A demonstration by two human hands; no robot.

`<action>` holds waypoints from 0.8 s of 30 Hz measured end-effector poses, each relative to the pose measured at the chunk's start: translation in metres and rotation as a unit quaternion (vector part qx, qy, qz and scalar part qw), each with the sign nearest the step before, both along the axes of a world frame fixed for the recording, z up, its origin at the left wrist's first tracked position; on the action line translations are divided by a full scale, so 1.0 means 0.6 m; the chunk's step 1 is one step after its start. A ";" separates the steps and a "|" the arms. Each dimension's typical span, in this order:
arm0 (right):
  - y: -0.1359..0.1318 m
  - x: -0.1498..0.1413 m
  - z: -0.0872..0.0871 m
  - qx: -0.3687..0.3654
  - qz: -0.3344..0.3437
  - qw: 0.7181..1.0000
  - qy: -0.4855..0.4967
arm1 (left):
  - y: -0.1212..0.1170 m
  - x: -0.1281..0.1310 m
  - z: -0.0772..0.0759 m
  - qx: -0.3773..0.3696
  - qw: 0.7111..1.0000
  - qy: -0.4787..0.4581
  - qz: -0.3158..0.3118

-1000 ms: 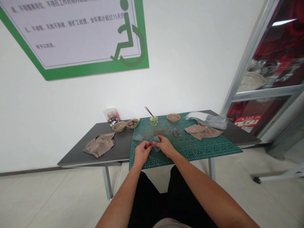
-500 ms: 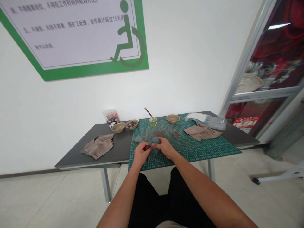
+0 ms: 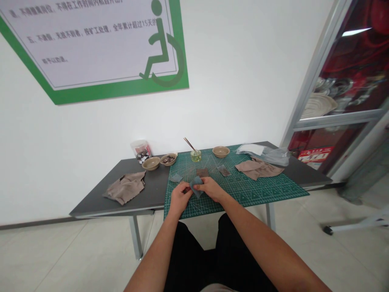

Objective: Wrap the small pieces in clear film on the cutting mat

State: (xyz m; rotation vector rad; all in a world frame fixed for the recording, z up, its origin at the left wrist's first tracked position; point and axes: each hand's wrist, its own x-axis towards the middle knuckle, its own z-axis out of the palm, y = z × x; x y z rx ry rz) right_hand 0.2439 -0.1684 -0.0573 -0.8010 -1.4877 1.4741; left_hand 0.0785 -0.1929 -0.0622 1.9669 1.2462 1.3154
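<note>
Over the front of the green cutting mat (image 3: 252,190), my right hand (image 3: 212,189) is closed on a small grey-blue sheet that looks like sandpaper (image 3: 197,191), bent between thumb and fingers. My left hand (image 3: 180,195) pinches close against the sheet's left edge; whatever sits in its fingertips is too small to make out. Another grey-blue piece (image 3: 176,178) lies on the mat beyond my left hand. Behind my right hand are a brown square piece (image 3: 202,172) and a brown piece in a clear bag (image 3: 224,170).
A glass jar (image 3: 196,155) with thin sticks stands at the back, beside a tan bowl (image 3: 221,151). Leftward are an empty bowl (image 3: 151,163), a bowl of dark pieces (image 3: 168,159) and a clear tub (image 3: 141,151). Brown cloths (image 3: 126,187) and a plastic bag (image 3: 270,155) lie at the sides.
The grey-blue sheet has tilted and bent a little more between my hands. My left hand has shifted very slightly; the things on the table have stayed put.
</note>
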 end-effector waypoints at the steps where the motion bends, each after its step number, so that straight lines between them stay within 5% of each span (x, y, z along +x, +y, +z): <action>1: 0.001 0.001 -0.001 -0.003 0.001 1.000 0.006 | 0.001 -0.001 -0.002 -0.006 1.000 -0.011 -0.002; 8: 0.000 0.004 -0.002 -0.016 0.008 1.000 0.015 | 0.004 -0.003 -0.006 -0.054 0.998 -0.045 -0.004; 15: 0.004 0.000 -0.010 0.008 -0.011 1.000 0.007 | -0.004 0.001 -0.001 -0.002 1.000 -0.012 0.002; 24: -0.001 0.001 -0.010 0.014 -0.038 0.999 0.001 | -0.004 0.001 -0.011 -0.062 0.997 -0.039 -0.002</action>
